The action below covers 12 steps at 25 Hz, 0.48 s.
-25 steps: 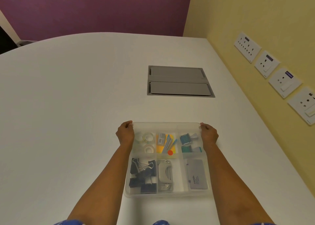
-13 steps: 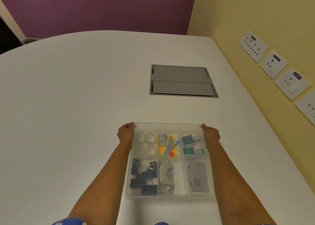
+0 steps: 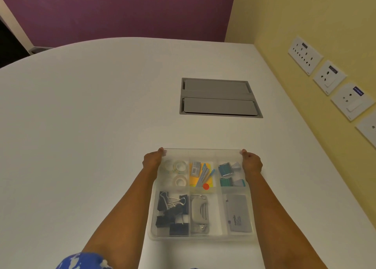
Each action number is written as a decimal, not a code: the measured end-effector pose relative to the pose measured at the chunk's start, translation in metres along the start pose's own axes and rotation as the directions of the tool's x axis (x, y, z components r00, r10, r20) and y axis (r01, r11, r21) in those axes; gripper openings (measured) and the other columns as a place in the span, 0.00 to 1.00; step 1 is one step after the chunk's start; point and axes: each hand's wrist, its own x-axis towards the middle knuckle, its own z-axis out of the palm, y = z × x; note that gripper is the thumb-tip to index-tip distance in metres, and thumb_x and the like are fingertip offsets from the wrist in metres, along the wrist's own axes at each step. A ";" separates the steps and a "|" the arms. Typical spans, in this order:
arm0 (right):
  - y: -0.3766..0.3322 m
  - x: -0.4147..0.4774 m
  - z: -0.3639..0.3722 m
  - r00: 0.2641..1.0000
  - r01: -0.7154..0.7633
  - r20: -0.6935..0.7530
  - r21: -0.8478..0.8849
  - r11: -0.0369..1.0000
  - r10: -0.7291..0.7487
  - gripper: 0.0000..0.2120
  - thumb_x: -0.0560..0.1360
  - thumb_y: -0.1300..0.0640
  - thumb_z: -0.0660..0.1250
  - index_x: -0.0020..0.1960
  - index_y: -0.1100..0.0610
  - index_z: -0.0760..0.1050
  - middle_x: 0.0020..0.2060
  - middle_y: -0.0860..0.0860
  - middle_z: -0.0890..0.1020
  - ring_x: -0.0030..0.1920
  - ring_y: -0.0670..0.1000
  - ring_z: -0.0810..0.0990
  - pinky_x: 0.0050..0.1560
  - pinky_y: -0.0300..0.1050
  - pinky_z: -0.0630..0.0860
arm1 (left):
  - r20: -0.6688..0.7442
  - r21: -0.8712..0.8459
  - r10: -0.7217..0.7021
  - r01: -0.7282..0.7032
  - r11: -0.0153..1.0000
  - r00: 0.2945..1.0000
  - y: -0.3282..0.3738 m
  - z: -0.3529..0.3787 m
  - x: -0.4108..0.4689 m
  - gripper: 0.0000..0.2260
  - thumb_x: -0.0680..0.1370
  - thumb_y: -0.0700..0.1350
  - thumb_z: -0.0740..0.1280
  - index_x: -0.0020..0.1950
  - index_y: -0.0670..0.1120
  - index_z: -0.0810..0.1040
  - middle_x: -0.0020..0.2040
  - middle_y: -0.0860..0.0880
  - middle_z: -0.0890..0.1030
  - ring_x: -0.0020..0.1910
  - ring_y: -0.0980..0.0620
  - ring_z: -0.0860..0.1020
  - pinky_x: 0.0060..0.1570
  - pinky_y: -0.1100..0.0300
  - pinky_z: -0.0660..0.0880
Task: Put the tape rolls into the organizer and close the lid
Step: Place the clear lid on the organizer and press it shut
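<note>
Both hands at the organizer's far corners

My left hand (image 3: 153, 160) and right hand (image 3: 251, 163) pinch the thin, flexible clear lid (image 3: 203, 152) over the organizer (image 3: 201, 237) near me on the white table (image 3: 81, 126). 3 light tape rolls (image 3: 180, 172) sit far-left; nothing obstructs.

Soft even light — edges warped

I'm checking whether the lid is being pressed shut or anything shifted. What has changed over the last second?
Almost nothing. The left hand and right hand stay on the far corners of the organizer, neither taking hold nor letting go. The tape rolls lie in the same far-left compartment, and the binder clips are unmoved. Only the camera view drifted slightly. Whether the clear lid sank any lower cannot be told.
</note>
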 end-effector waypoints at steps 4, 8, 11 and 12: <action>0.001 0.002 0.001 1.000 -0.006 -0.002 0.003 1.000 0.006 0.22 0.82 0.51 0.56 0.58 0.68 0.77 0.57 0.65 0.81 0.57 0.64 0.78 0.59 0.54 0.75 | -0.045 0.141 0.075 -0.068 0.988 0.996 -0.001 0.006 -0.001 0.17 0.80 0.51 0.60 0.60 0.40 0.78 0.64 0.38 0.77 0.63 0.38 0.73 0.64 0.49 0.69; -0.001 0.002 0.004 1.000 -0.015 -0.021 -0.025 1.000 0.014 0.22 0.82 0.51 0.55 0.59 0.69 0.77 0.56 0.65 0.81 0.56 0.64 0.79 0.57 0.53 0.76 | -0.068 0.182 0.138 -0.124 0.975 0.988 -0.005 0.009 -0.001 0.18 0.81 0.51 0.59 0.59 0.39 0.78 0.62 0.37 0.78 0.61 0.38 0.75 0.62 0.50 0.71; -0.001 -0.001 0.004 0.999 0.013 -0.041 -0.009 1.000 -0.014 0.20 0.82 0.53 0.55 0.60 0.68 0.76 0.57 0.64 0.80 0.57 0.63 0.79 0.58 0.53 0.76 | -0.076 0.214 0.188 -0.168 0.962 0.979 -0.006 0.010 -0.005 0.19 0.82 0.50 0.56 0.59 0.38 0.77 0.60 0.37 0.79 0.59 0.38 0.76 0.61 0.49 0.72; -0.001 -0.003 0.003 0.999 0.033 -0.041 0.001 0.999 -0.033 0.19 0.82 0.54 0.55 0.61 0.67 0.75 0.59 0.64 0.80 0.58 0.63 0.78 0.59 0.53 0.76 | -0.074 0.240 0.210 -0.187 0.953 0.975 -0.007 0.010 -0.007 0.19 0.83 0.50 0.55 0.60 0.38 0.76 0.60 0.37 0.78 0.60 0.38 0.75 0.62 0.49 0.71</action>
